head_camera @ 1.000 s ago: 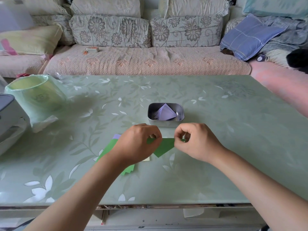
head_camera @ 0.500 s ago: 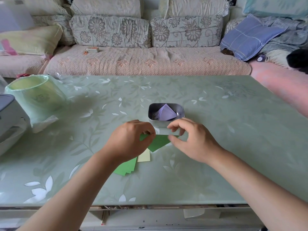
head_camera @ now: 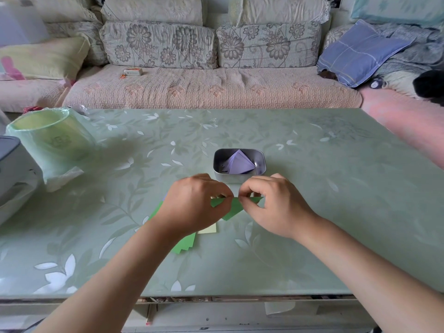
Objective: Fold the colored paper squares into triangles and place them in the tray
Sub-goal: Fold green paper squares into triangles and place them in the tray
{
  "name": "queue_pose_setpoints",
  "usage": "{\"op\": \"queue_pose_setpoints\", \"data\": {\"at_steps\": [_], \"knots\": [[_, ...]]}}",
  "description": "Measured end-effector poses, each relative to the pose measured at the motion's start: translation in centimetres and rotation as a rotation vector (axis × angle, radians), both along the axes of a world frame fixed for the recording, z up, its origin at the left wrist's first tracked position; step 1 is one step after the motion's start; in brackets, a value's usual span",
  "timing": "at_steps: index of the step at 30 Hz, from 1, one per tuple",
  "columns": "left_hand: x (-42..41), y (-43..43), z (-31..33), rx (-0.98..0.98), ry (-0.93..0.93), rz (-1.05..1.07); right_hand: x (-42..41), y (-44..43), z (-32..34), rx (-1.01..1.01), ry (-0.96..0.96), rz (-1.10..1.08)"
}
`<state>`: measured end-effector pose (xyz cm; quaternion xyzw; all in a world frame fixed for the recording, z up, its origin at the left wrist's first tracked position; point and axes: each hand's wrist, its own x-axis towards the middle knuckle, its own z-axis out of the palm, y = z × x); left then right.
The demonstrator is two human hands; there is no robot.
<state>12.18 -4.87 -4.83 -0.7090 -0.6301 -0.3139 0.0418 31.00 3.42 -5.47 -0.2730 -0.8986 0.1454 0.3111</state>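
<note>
Pinching the green paper (head_camera: 231, 209) along its long upper edge, the left hand (head_camera: 192, 205) and right hand (head_camera: 276, 207) meet just below the middle of the frame, with fingers (head_camera: 247, 188) curled tight on the sheet and nearly touching each other. The likeliest slip from here, I judge, is the two layers sliding apart as the crease is run, leaving corners that do not match; a thin sheet held only at the fold resists that very little. A second risk is the drop. The metal tray (head_camera: 263, 162), just above the hands, already holds purple triangles (head_camera: 240, 162) leaning up, so a light piece could catch on the rim or slide out. The paper reads as a bright green triangle, fold uppermost and point toward the bottom of the frame, partly hidden by knuckles, near a fanned stack of green squares (head_camera: 185, 246) on the table (head_camera: 336, 212).
</note>
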Motion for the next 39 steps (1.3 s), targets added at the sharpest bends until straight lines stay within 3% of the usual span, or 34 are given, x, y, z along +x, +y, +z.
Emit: {"op": "queue_pose_setpoints", "data": {"at_steps": [14,19,22,27,39], "knots": [[-3.8,-0.8,1.0,-0.125,0.005,0.087,1.7,1.4,0.4,-0.148,0.043,-0.038],[-4.4,-0.6,1.0,-0.049,-0.007,0.168,1.7,1.5,0.2,-0.145,0.030,-0.047],[-2.5,-0.4,1.0,0.032,-0.042,0.074,1.3,1.2,0.2,-0.133,0.014,-0.023],[0.5,0.2,-0.3,-0.007,-0.016,-0.043,0.5,0.3,0.2,-0.083,-0.011,0.015],[-0.7,0.1,-0.2,-0.139,-0.079,0.047,1.7,1.8,0.2,-0.046,-0.044,-0.120]]}}
